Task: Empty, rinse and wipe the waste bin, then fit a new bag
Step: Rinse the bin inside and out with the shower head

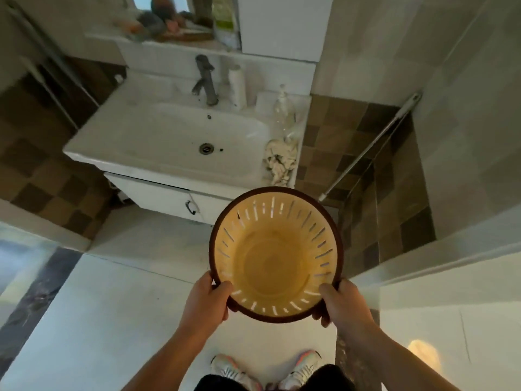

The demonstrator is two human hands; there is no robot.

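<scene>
Bathroom sink (158,159) ahead | bin (275,266) gripped between left hand (204,301), right hand (342,304)

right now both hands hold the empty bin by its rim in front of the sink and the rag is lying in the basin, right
Not quite. The head view shows the rag on the sink's right ledge, not in the basin. The rest holds: left hand and right hand grip the empty bin by its rim.

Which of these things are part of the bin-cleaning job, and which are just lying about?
Part of the job: bin, held at its rim by left hand and right hand; sink; tap; crumpled cloth.

Lying about: white bottle; pump bottle; pole; shelf clutter.
</scene>
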